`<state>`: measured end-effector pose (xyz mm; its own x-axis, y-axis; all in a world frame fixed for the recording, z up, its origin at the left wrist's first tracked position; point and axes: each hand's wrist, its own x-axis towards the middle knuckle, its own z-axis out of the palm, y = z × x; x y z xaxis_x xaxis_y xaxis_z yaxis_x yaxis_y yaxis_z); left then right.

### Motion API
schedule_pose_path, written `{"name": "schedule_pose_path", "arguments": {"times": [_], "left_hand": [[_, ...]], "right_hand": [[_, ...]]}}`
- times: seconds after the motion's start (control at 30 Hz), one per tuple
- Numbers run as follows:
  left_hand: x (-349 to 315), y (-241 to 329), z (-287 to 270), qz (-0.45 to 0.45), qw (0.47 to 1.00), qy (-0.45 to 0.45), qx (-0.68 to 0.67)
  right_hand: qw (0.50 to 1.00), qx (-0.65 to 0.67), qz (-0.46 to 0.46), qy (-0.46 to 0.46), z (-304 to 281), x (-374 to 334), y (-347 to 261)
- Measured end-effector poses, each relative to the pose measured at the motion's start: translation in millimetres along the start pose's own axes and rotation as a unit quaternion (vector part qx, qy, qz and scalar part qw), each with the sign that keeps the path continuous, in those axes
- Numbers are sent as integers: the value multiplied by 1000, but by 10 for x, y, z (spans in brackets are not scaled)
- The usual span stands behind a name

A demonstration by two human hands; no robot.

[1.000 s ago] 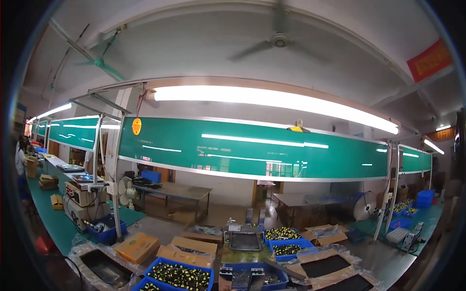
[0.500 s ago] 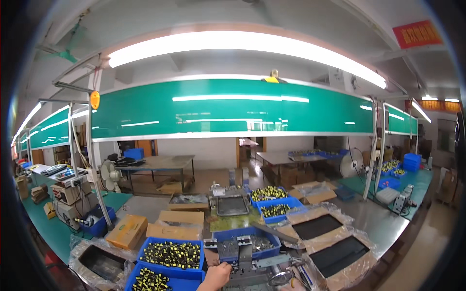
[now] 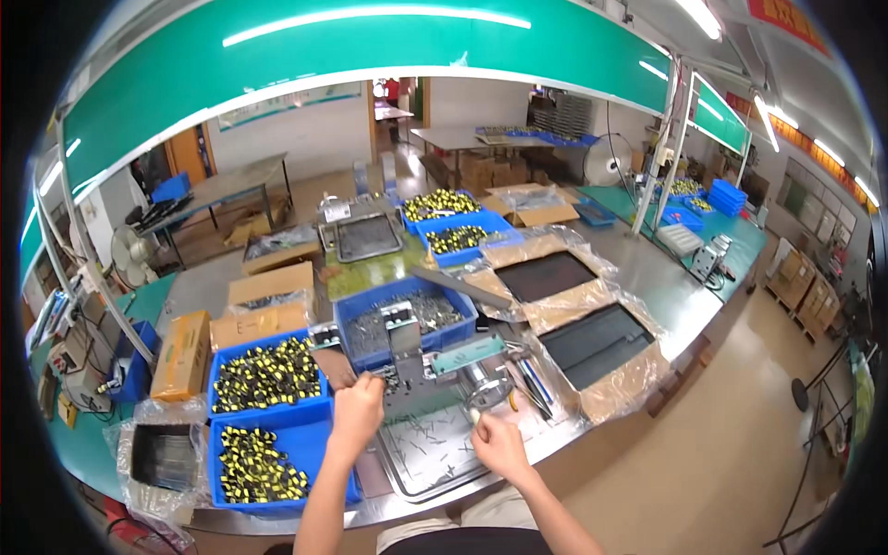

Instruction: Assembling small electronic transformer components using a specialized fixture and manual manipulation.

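Note:
My left hand [image 3: 359, 412] is closed beside a small metal bench fixture [image 3: 403, 338], its fingertips by a brown plate [image 3: 335, 368]. Whatever those fingers hold is too small to make out. My right hand [image 3: 499, 446] is closed too, thumb and finger together, over the right side of a metal tray [image 3: 427, 486] with thin metal pins scattered in it. Anything in its pinch is hidden. Just beyond the right hand stands a round metal part of the fixture [image 3: 485, 387]. Left of my left hand are blue bins [image 3: 319, 439] of small black-and-yellow parts.
Behind the fixture sits a blue bin of small metal pieces [image 3: 363, 359]. Open cartons with black contents [image 3: 592, 347] stand on the right, near several pen-like tools [image 3: 531, 387]. Farther back are a dark framed tray [image 3: 368, 240] and more blue bins [image 3: 495, 242].
The view has tilted down and turned right. Both forearms and the pin tray now show. My left hand stays by the brown plate; my right hand, barely in view before, now shows fully.

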<state>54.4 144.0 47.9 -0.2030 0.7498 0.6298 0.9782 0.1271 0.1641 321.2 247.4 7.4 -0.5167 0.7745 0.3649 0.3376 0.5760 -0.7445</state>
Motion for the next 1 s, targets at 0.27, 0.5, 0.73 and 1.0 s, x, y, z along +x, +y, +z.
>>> {"name": "schedule_pose_path", "arguments": {"times": [0.27, 0.5, 0.73, 1.0], "left_hand": [[2, 92, -50, -20, 1000, -4, -5], [-59, 141, -110, -22, 1000, -9, -9], [-8, 232, -198, -28, 999, -24, -12], [-16, 149, -195, -7, 999, -45, 12]], "right_hand": [[987, -126, 93, 32, -306, 86, 244], [999, 36, 24, -1, -266, -16, -230], [990, -77, 101, 56, -178, -78, 351], [983, 69, 162, 59, -321, 42, -14]]}}
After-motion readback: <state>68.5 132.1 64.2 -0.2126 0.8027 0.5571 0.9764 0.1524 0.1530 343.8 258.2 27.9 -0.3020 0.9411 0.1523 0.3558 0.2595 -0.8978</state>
